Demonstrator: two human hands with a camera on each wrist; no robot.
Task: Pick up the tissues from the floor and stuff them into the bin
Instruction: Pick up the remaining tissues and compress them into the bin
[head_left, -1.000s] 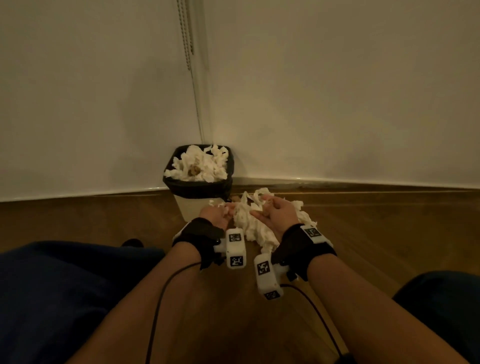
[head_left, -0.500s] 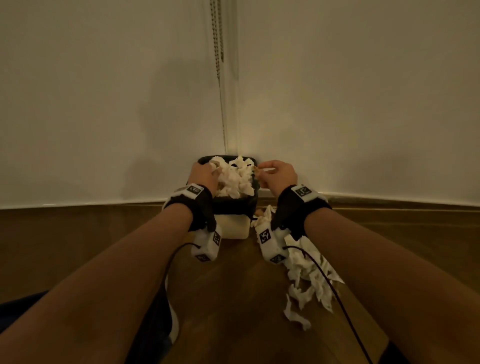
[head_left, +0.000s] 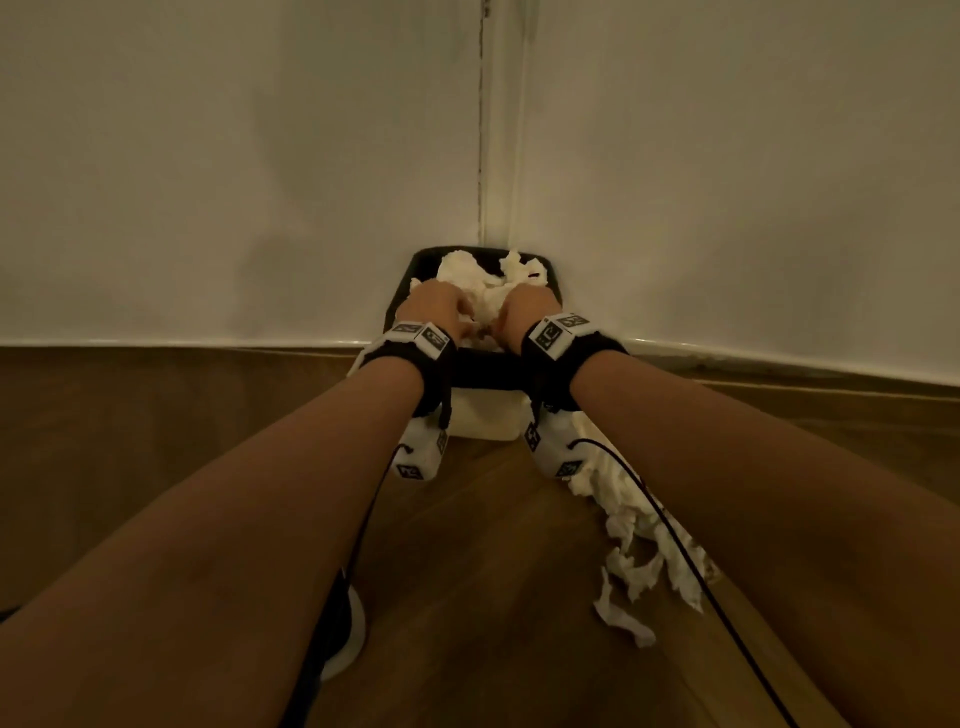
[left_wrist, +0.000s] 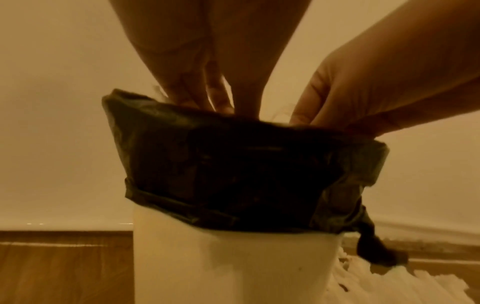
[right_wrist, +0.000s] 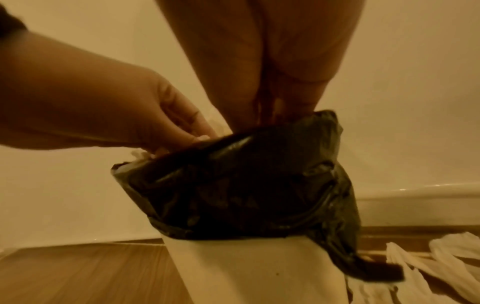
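Observation:
The white bin (head_left: 483, 415) with a black liner (left_wrist: 233, 164) stands in the corner, heaped with crumpled white tissues (head_left: 467, 273). Both hands are in its mouth. My left hand (head_left: 436, 306) points its fingers (left_wrist: 197, 92) straight down into the tissue heap, and my right hand (head_left: 524, 306) does the same beside it, fingers (right_wrist: 275, 92) straight. The liner rim hides all the fingertips. More torn tissues (head_left: 639, 525) lie in a strip on the wooden floor, right of the bin, under my right forearm.
Two white walls meet just behind the bin, with a blind cord (head_left: 480, 130) hanging in the corner. A skirting board (right_wrist: 415, 195) runs along the floor. A shoe (head_left: 348, 639) shows under my left forearm. Wrist-camera cables trail below both arms.
Both hands carried tissues from the floor pile up to the bin and have now sunk into its mouth, pressing on the heap. The view has moved closer to the bin.

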